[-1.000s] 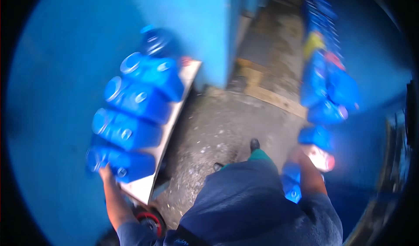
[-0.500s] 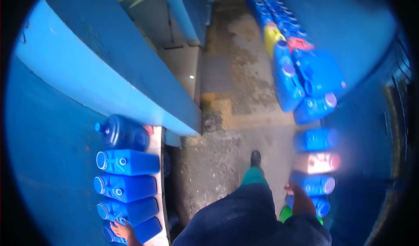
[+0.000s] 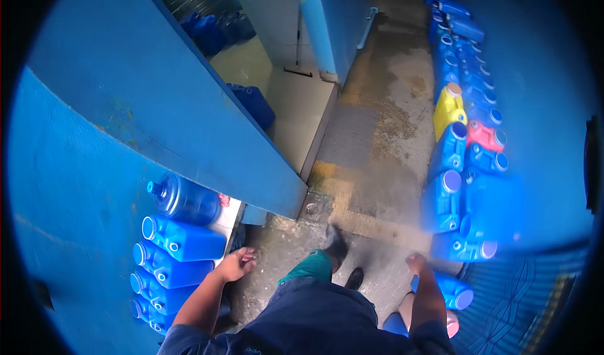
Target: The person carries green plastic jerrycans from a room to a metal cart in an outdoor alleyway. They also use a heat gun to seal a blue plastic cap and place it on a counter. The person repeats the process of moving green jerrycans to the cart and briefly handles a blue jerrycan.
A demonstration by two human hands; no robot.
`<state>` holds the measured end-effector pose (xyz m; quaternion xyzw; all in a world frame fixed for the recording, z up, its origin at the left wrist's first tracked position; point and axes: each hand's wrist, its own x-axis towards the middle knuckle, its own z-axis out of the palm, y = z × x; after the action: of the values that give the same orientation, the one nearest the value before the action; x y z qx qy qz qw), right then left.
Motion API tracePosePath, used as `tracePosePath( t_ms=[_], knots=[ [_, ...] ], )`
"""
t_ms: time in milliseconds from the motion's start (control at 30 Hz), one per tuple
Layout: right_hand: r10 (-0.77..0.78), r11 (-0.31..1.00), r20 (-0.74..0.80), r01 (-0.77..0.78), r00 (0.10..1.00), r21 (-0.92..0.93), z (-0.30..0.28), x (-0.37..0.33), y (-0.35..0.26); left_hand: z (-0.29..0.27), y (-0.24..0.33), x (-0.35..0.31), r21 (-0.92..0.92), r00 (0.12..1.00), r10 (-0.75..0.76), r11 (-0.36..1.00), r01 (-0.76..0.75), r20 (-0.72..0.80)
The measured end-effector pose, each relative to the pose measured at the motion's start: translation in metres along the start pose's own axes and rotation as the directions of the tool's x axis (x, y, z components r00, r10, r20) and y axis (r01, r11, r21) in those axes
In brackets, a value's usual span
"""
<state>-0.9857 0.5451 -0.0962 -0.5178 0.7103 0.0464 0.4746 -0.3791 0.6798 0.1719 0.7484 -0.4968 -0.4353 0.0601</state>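
My left hand (image 3: 236, 265) hangs in the air just right of a row of blue jugs, fingers loosely bent and apart, with nothing seen in it. The nearest of these, a blue jerrycan (image 3: 182, 236), lies on a white tiled ledge with its cap toward the wall. Behind it lies a clear blue round water bottle (image 3: 185, 199). My right hand (image 3: 415, 263) hangs low on the other side, fingers curled in and no object visible in them. Close by on the right stand a blue jerrycan (image 3: 452, 291) and a pale one with a pink cap (image 3: 452, 322), partly behind my forearm.
A long double row of jerrycans, among them a yellow one (image 3: 450, 111) and a red one (image 3: 484, 135), lines the right wall. The blue wall's corner (image 3: 299, 197) juts out at left. Past it, a raised tiled floor (image 3: 299, 109) holds more blue jugs. The concrete passage (image 3: 352, 185) looks damp.
I have stepped forward along the passage. My left hand has left the blue jerrycans on the ledge and swung up beside them. The right-hand jerrycans have slid lower in view.
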Motion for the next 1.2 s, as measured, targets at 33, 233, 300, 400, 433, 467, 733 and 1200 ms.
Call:
tracePosePath(
  t_ms=[33, 233, 300, 400, 433, 467, 733, 1200],
  knots=[
    [-0.02, 0.999, 0.027, 0.021, 0.999, -0.034, -0.014, 0.021, -0.012, -0.005, 0.009, 0.024, -0.133, 0.999, 0.037, 0.991, -0.035, 0.016],
    [0.094, 0.975, 0.105, -0.07, 0.99, -0.209, -0.085, 0.135, -0.068, -0.034, 0.011, 0.214, -0.231, 0.983, -0.005, 0.972, 0.048, 0.181],
    [0.092, 0.988, 0.075, -0.081, 0.993, -0.134, -0.116, 0.147, -0.096, -0.048, 0.021, 0.287, -0.178, 0.995, -0.091, 0.979, 0.097, 0.046],
    [0.271, 0.959, 0.161, -0.251, 0.949, -0.133, -0.175, 0.177, -0.151, -0.069, 0.058, 0.375, -0.087, 0.998, -0.058, 0.995, 0.055, -0.028],
    [0.322, 0.945, 0.211, -0.3, 0.923, -0.131, -0.194, 0.194, -0.171, -0.081, 0.073, 0.396, -0.136, 0.999, -0.013, 0.991, 0.007, -0.048],
    [0.295, 0.952, 0.167, -0.276, 0.941, -0.13, -0.212, 0.214, -0.19, -0.093, 0.089, 0.414, -0.229, 0.997, 0.071, 0.97, -0.079, -0.044],
    [-0.745, 0.359, 0.285, 0.723, 0.603, -0.59, -0.264, 0.45, -0.427, -0.174, 0.141, 0.48, -0.483, 0.9, -0.028, 0.851, -0.206, -0.434],
    [-0.68, 0.242, 0.626, 0.923, 0.381, -0.299, -0.167, 0.615, -0.963, -0.189, 0.145, 0.505, -0.865, 0.511, -0.787, 0.479, 0.152, -0.346]
  ],
)
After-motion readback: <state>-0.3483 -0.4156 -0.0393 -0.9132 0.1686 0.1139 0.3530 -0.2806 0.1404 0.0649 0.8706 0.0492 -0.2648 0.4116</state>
